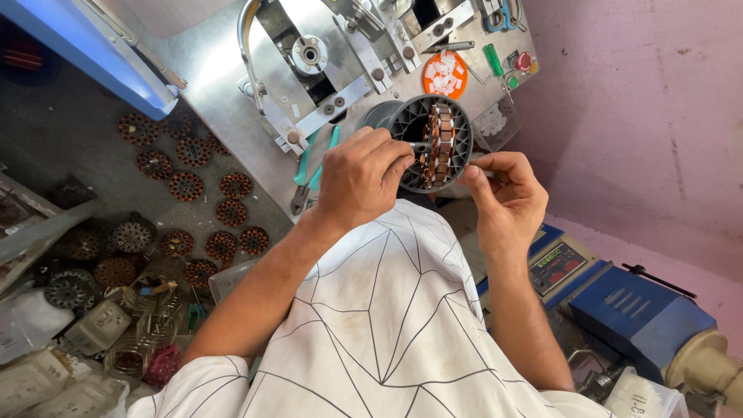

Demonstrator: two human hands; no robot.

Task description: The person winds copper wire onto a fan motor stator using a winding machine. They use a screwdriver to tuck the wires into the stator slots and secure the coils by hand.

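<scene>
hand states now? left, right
Left hand: closed, fingertips pinching at the stator.
Right hand: closed, pinching at the stator's right edge; anything pinched can't be told.

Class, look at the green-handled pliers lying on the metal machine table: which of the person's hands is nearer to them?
Left. The left hand is just beside the green-handled pliers; the right hand is farther off, across the wound stator.

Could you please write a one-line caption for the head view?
Both hands, left hand and right hand, work a copper-wound stator in a grey round holder.
</scene>
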